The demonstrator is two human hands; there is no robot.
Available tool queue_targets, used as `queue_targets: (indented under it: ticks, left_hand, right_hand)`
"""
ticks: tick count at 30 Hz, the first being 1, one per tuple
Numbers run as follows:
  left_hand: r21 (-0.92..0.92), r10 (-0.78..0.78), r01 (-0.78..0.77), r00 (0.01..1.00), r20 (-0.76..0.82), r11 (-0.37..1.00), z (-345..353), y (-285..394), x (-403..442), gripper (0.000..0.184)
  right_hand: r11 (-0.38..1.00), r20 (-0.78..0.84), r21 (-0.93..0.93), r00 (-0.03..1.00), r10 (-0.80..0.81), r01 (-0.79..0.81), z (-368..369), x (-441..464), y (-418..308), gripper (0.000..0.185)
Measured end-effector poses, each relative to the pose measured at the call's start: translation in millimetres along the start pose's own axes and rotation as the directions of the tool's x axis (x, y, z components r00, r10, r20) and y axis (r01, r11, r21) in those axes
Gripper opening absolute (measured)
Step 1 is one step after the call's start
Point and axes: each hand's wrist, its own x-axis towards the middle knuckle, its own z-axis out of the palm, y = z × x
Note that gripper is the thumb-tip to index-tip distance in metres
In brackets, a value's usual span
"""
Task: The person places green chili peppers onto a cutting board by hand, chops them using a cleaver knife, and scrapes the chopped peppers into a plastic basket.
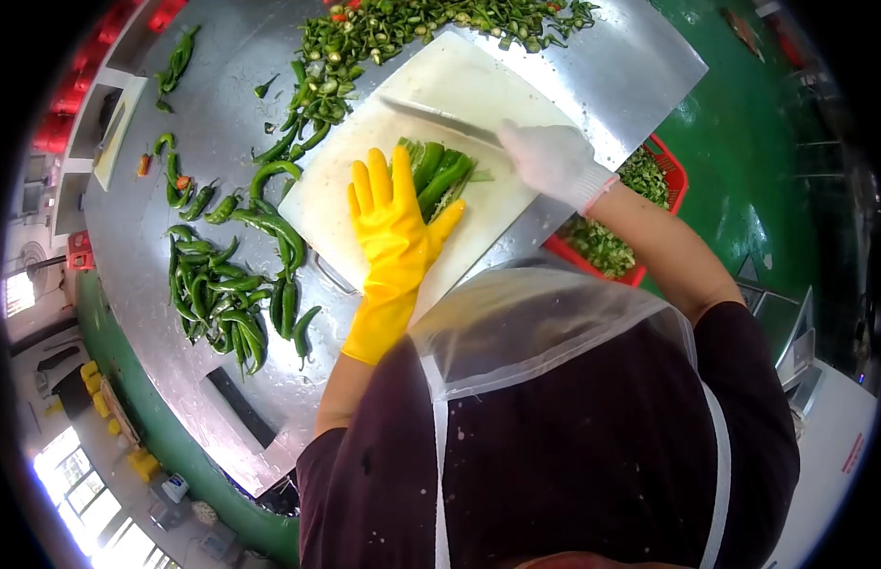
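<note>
My left hand [393, 223], in a yellow rubber glove, is held flat with its fingers stretched out over the white cutting board [331, 213]. Beside its fingers and thumb lie green peppers [442, 175], some split lengthwise with pale seeds showing; whether the glove touches them I cannot tell. My right hand [549, 156], in a white glove, is closed around the handle of a knife [440, 118]. The blade points left across the board, just beyond the peppers, and the handle is hidden in the fist.
Cut pepper pieces [393, 33] are heaped along the board's far side. Whole green peppers [227, 294] lie on the metal table [127, 247] to the left, near a dark flat bar [239, 408]. A red basket [680, 175] of chopped green pieces stands below the table at right.
</note>
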Motion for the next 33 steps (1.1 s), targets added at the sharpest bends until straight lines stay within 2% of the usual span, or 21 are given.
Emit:
queue_targets:
  ticks: [4,7,9,10,12,15,18,19,23,25,28,31,33]
  left_hand:
    - [-0.059,-0.014,0.021,0.994,0.104,0.998,22,-12,-1,0.088]
    - [-0.156,0.009,0.005,0.995,0.094,0.988,24,-14,-3,0.084]
    - [-0.211,-0.017,0.032,0.997,0.073,0.977,19,-10,-1,0.079]
    - [-0.198,-0.01,0.015,1.0,0.024,0.98,16,-8,-1,0.073]
    - [-0.175,0.015,-0.027,0.997,-0.071,0.984,12,-5,-3,0.06]
    - [-0.163,0.057,-0.078,0.99,-0.128,0.984,24,-13,-8,0.039]
    - [-0.266,0.024,-0.062,0.989,-0.143,0.962,30,-12,-7,0.025]
    - [-0.263,0.031,-0.07,0.988,-0.15,0.962,32,-14,-7,0.024]
    - [-0.296,0.025,-0.079,0.983,-0.181,0.952,39,-19,-6,0.022]
    - [-0.322,0.023,-0.075,0.986,-0.165,0.944,39,-21,-6,0.022]
    - [-0.334,0.037,-0.08,0.99,-0.135,0.939,39,-23,-3,0.023]
    - [-0.34,0.052,-0.101,0.987,-0.15,0.935,41,-24,-5,0.023]
    - [-0.356,0.051,-0.092,0.991,-0.123,0.93,39,-24,-4,0.022]
  right_hand:
    - [0.989,0.05,-0.104,0.993,-0.103,0.108,2,-4,-11,0.02]
    - [0.998,0.076,-0.052,0.997,-0.027,0.031,-2,-8,-11,0.018]
    - [1.0,0.014,0.011,1.0,-0.012,0.012,-6,-9,-7,0.019]
    - [0.999,-0.015,0.044,1.0,-0.002,0.002,-9,-9,-8,0.019]
    - [1.0,0.027,0.008,1.0,-0.012,0.012,-30,-20,-16,0.017]
    - [0.995,0.056,-0.055,0.995,-0.078,0.081,-43,-32,-21,0.015]
    - [0.991,0.162,-0.068,0.981,-0.104,0.117,-52,-28,-21,0.017]
    - [0.991,0.214,-0.064,0.972,-0.1,0.116,-54,-26,-21,0.019]
    - [0.968,0.199,-0.12,0.961,-0.194,0.22,-46,-7,-18,0.015]
    - [0.971,0.233,-0.111,0.955,-0.183,0.213,-38,14,-19,0.016]
    - [0.998,0.252,0.02,0.966,-0.061,0.057,-4,32,-16,0.02]
    - [1.0,0.272,-0.006,0.962,-0.013,0.015,-14,28,-33,0.028]
    - [0.995,0.212,0.002,0.972,-0.1,0.102,-14,28,-34,0.027]
